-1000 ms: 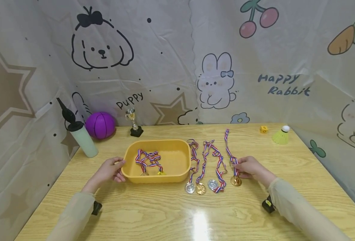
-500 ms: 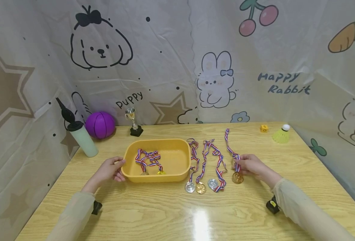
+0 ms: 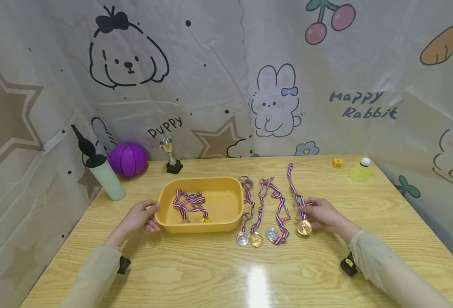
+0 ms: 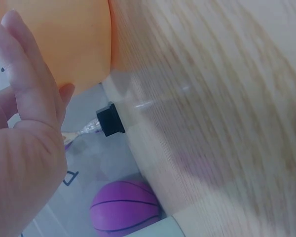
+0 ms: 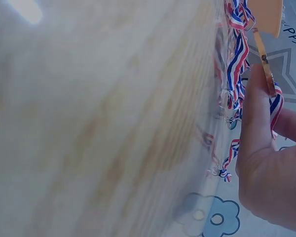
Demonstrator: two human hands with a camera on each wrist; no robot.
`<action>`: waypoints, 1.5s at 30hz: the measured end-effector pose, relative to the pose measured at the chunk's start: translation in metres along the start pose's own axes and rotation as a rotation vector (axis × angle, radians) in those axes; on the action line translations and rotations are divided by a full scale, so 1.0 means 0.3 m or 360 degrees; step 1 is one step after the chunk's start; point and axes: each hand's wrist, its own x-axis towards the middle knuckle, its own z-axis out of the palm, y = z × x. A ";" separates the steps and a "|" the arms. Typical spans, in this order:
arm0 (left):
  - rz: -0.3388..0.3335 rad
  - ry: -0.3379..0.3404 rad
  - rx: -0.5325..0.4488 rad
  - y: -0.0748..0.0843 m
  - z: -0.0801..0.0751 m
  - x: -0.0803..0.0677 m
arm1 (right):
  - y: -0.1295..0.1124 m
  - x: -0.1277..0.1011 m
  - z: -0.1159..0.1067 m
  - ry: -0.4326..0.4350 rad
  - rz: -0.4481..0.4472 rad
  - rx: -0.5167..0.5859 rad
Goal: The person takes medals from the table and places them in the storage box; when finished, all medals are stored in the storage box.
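Observation:
In the head view my left hand [image 3: 139, 217] holds the left rim of a yellow plastic basin [image 3: 200, 228]. Inside the basin lie medals with striped ribbons [image 3: 189, 201]. My right hand [image 3: 322, 214] pinches a gold medal [image 3: 304, 227] close to where its red, white and blue ribbon [image 3: 292, 184] joins; the ribbon trails toward the back of the table. The right wrist view shows this medal [image 5: 264, 60] edge-on by the fingertips. Between basin and right hand lie a silver medal [image 3: 242, 238], a gold medal [image 3: 256, 239] and another silver medal [image 3: 271, 234].
Along the back stand a small trophy [image 3: 170, 156], a purple ball [image 3: 128, 160] and a pale green hand pump [image 3: 107, 177]. A yellow die [image 3: 337, 163] and a yellow shuttlecock [image 3: 360, 170] sit at the far right. A printed curtain hangs behind the wooden table [image 3: 195, 273].
My right hand has shifted slightly right with the gold medal, whose face has tilted up toward the head camera. My left hand stays at the basin's rim.

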 end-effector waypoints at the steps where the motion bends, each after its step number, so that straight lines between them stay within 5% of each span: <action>1: -0.0002 0.0000 -0.0002 0.001 0.000 0.000 | 0.001 -0.002 -0.002 -0.0004 -0.0007 -0.0001; 14: -0.0012 0.0004 -0.0004 0.005 0.002 -0.003 | 0.002 -0.010 -0.005 0.0000 -0.0009 0.0027; 24: 0.0004 -0.0008 -0.0014 0.005 0.004 -0.006 | -0.001 -0.008 -0.010 -0.0022 0.0135 0.0101; 34: 0.0016 -0.0016 -0.0033 0.007 0.006 -0.009 | -0.026 -0.015 -0.018 -0.0026 -0.0023 0.0077; 45: -0.0003 0.0005 -0.0037 0.001 0.002 -0.007 | -0.147 -0.044 -0.013 -0.0009 -0.0179 0.0022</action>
